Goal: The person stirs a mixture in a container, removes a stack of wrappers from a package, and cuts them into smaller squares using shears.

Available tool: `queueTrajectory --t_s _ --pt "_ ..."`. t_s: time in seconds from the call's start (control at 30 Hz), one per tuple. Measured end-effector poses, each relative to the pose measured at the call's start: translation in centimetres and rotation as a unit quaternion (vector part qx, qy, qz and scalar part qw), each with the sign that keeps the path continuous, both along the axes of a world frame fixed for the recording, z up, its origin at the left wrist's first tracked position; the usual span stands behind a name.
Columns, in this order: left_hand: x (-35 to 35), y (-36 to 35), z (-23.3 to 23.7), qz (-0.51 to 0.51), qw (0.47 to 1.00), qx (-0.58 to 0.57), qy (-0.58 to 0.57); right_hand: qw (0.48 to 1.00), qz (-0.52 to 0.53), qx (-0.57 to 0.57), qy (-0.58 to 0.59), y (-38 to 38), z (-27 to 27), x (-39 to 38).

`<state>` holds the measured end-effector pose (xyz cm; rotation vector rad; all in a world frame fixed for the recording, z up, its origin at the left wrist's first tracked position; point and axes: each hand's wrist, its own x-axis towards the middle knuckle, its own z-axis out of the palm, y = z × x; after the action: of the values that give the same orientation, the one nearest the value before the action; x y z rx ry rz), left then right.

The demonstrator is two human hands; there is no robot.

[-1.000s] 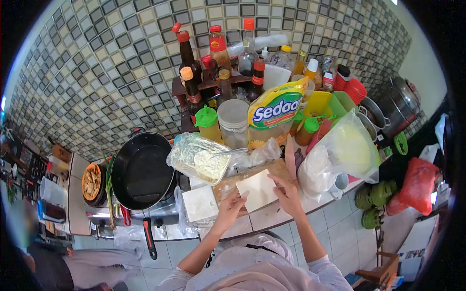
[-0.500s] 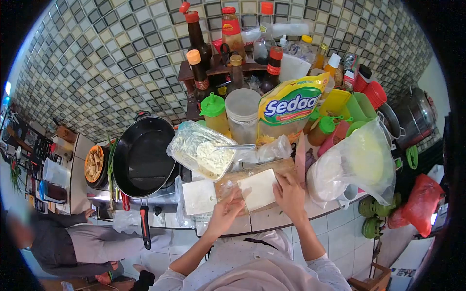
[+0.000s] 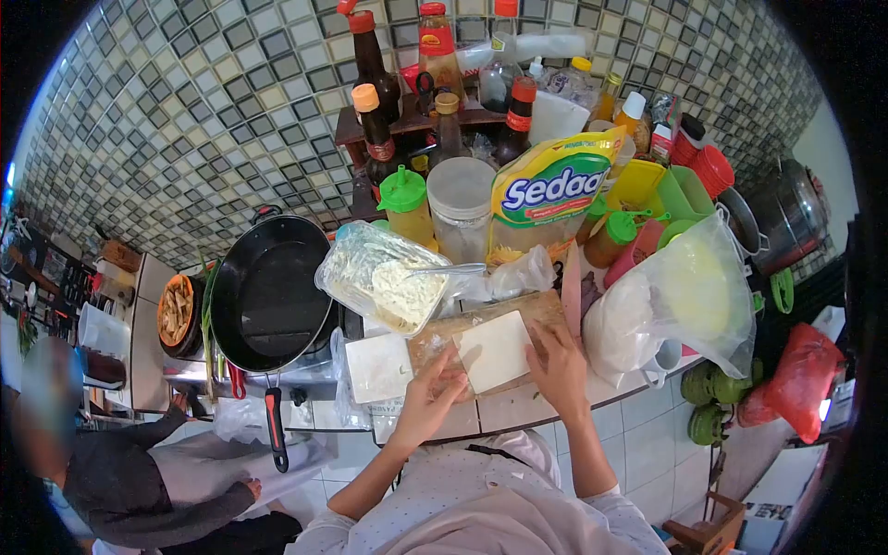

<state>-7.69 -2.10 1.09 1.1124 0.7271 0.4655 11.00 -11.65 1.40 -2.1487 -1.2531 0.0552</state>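
Observation:
A white square wrapper sheet (image 3: 498, 351), thin and smooth, is over the wooden cutting board (image 3: 541, 307) in front of me. At its left edge, my left hand (image 3: 435, 393) has its fingers curled in and closed on the margin. My right hand (image 3: 560, 370) grips the opposite edge with bent fingers and thumb. Beside my left hand lies a white stack of similar square sheets (image 3: 379, 367). Just behind the board, a clear plastic tub (image 3: 356, 273) is tipped toward me, with a pale creamy mixture (image 3: 402, 291) and a spoon (image 3: 449, 269) in it.
A black frying pan (image 3: 273, 296) sits on the stove at left, its handle (image 3: 276, 430) jutting forward. Bottles, jars and a yellow Sedaap pack (image 3: 555, 185) crowd the back. A plastic bag (image 3: 694, 296) stands at right. Another person (image 3: 120, 481) is at far left.
Both hands stay at the sheet's edges, with the sheet shifted slightly and its tilt changed. The other person's arms have moved. My view has shifted a little.

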Motion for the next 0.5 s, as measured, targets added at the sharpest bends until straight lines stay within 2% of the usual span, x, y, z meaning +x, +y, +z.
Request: queueTrajectory --t_s 0.07,0.1,0.17,0.2,0.27,0.3,0.4,0.47,0.5 --pt "-0.2 0.3 0.3 -0.018 0.995 0.099 0.013 1.0 -0.003 0.025 -0.006 -0.9 0.0 0.3" --pt "-0.3 0.4 0.8 -0.021 0.994 0.102 0.011 0.999 -0.021 0.04 -0.004 -1.4 0.1 0.5" --pt "0.0 0.6 1.8 -0.056 0.975 0.21 0.035 0.997 -0.043 0.06 -0.011 -2.0 0.3 1.2" --pt "0.4 0.8 1.7 -0.061 0.975 0.212 0.03 0.997 -0.053 0.059 0.013 -2.5 0.3 1.4" --pt "1.1 0.6 1.2 -0.075 0.919 0.384 0.051 0.995 -0.074 0.051 0.04 -3.7 0.4 1.3" --pt "1.5 0.3 1.4 -0.083 0.92 0.38 0.049 0.994 -0.091 0.024 0.058 -4.2 0.6 1.0" --pt "3.4 0.2 2.0 -0.14 0.829 0.54 0.028 0.99 -0.118 -0.024 0.076 -5.8 -0.6 1.0" --pt "4.1 0.5 2.3 -0.143 0.815 0.56 0.033 0.988 -0.124 -0.05 0.078 -6.7 -2.6 0.8" --pt "4.5 0.6 2.4 -0.142 0.803 0.577 0.04 0.991 -0.127 -0.025 0.019 -7.0 -3.9 0.7"
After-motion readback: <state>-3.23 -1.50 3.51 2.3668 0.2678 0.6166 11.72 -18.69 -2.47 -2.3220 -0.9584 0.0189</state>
